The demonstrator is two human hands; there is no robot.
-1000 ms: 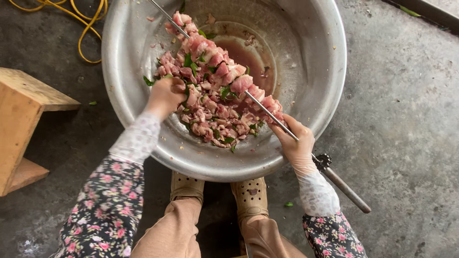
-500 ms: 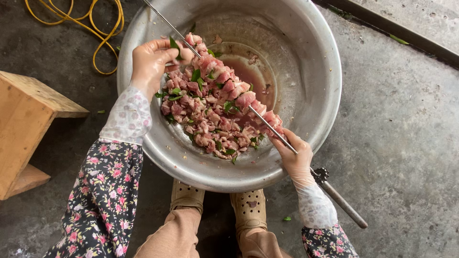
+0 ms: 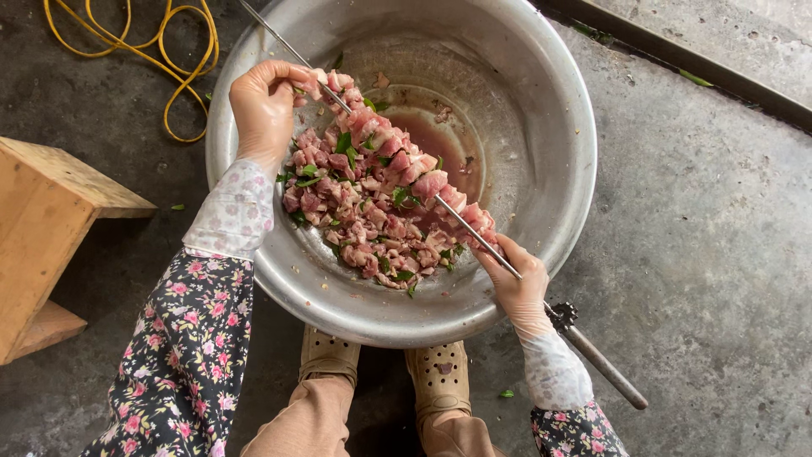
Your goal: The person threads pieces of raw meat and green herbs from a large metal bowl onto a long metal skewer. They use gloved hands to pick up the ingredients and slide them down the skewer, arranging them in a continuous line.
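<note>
Over the big metal basin (image 3: 558,110), a long metal skewer (image 3: 461,222) lies on a slant, from the upper left rim down toward the lower right, with cubes of raw pink meat already threaded along its middle stretch. The rod looks thin, stiff and sharp at the far tip, so it is best taken by the bare shaft below the meat or by its handle (image 3: 596,355), which sticks out past the basin over the concrete floor (image 3: 710,254). The right hand (image 3: 518,286) pinches the shaft there, fingers closed round it just under the last cube. The left hand (image 3: 266,106) is pinched on a piece at the upper end of the threaded row, fingertips pressed to it. The meat pieces (image 3: 355,224) heaped beneath, flecked with chopped green leaves, look soft, wet and slippery; a firm fingertip grip seems needed, and reddish juice pools behind them. Outward, a wooden stool (image 3: 51,228) stands at left, a yellow cord (image 3: 182,63) coils above, and tan clogs (image 3: 436,377) sit below the basin.
</note>
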